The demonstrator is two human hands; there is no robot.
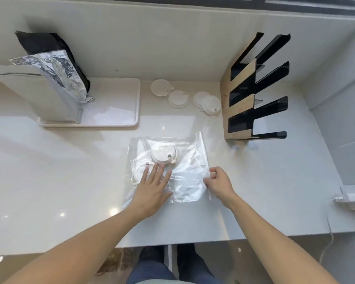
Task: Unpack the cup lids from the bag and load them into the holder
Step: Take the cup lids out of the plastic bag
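Your left hand [152,187] lies flat with its fingers straight, pressing down on the clear, crinkled plastic bag [184,177] — it holds nothing, it only pins the film to the pale, glossy counter [49,171]. Under its fingertips sits a white round plastic lid inside the bag [140,171], and just beyond that a second bagged lid [163,153] shows its sip hole. Your right hand [218,182] pinches the bag's right edge between thumb and curled fingers.

Expect the film to be thin, limp and slippery — it will likely slide and bunch rather than lift cleanly, so keep the flat hand as an anchor and pull at the edge you already hold. The lids look light and fairly stiff but thin; take them by the rim, not the centre.

Farther back, four loose white lids [177,98] lie on the counter, near the wood-and-black slotted holder [246,99] standing at the right, its slots apparently unfilled.
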